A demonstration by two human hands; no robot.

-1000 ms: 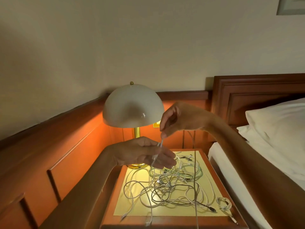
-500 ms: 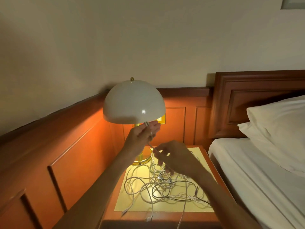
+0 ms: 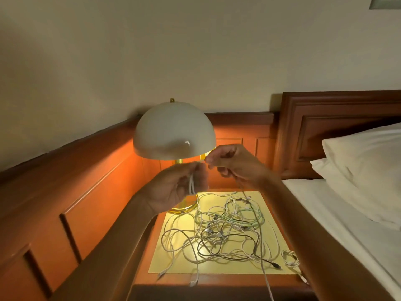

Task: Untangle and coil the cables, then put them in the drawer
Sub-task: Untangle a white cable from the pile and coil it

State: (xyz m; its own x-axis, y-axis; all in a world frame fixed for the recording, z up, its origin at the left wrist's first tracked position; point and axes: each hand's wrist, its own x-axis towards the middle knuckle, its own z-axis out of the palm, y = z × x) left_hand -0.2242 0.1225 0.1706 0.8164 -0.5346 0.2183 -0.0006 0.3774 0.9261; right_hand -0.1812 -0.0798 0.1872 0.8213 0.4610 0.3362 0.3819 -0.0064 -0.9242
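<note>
A tangle of white, pale green and black cables (image 3: pixel 225 231) lies spread over the nightstand top (image 3: pixel 280 279). My left hand (image 3: pixel 173 187) is raised in front of the lamp and holds a short loop of white cable (image 3: pixel 192 183) in its curled fingers. My right hand (image 3: pixel 233 162) is level with it, just to the right, pinching the same cable. From the right hand a long strand (image 3: pixel 260 246) hangs down across the pile and past the nightstand's front edge. A small coiled white cable (image 3: pixel 289 258) sits at the right front corner. The drawer is not visible.
A lamp with a white dome shade (image 3: pixel 173 133) and brass base (image 3: pixel 182 208) stands at the nightstand's back left. Wooden wall panelling (image 3: pixel 82 192) runs along the left. The bed (image 3: pixel 358 224) with white pillows (image 3: pixel 368 166) borders the right side.
My right hand rose from the cable pile to lamp height beside the left hand, drawing a strand up. My left hand dropped slightly and now holds a loop of cable.
</note>
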